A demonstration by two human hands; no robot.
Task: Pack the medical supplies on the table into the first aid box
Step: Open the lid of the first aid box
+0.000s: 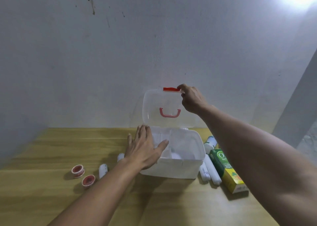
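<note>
Two round tape rolls (78, 171) (88, 180) with reddish faces lie at the left of the wooden table (51, 157), just beside each other, with bare tabletop around them out to the left edge. To their right, one white bandage roll (103, 170) lies with its long axis running roughly front to back; a second (120, 156) sits farther back, partly hidden by the left wrist.

Left hand (144, 148): spread flat, fingers extended, resting on the left rim of the first aid box (178, 167) with the thumb over the opening. It grips nothing.

The box stands at table centre, white, long axis left to right. Its clear lid (154, 105) is raised nearly upright at the rear, close to the wall (154, 37), pink handle (170, 113) facing the camera.

Right hand (192, 98): fingertips pinched on the lid's top edge at the red latch (171, 89).

Right of the box, two white rolls (204, 172) (213, 171) lie side by side, pointing front to back, touching a green carton (224, 169) aligned the same way. A white container (210, 142) lies behind them. Open tabletop remains in front of the box.
</note>
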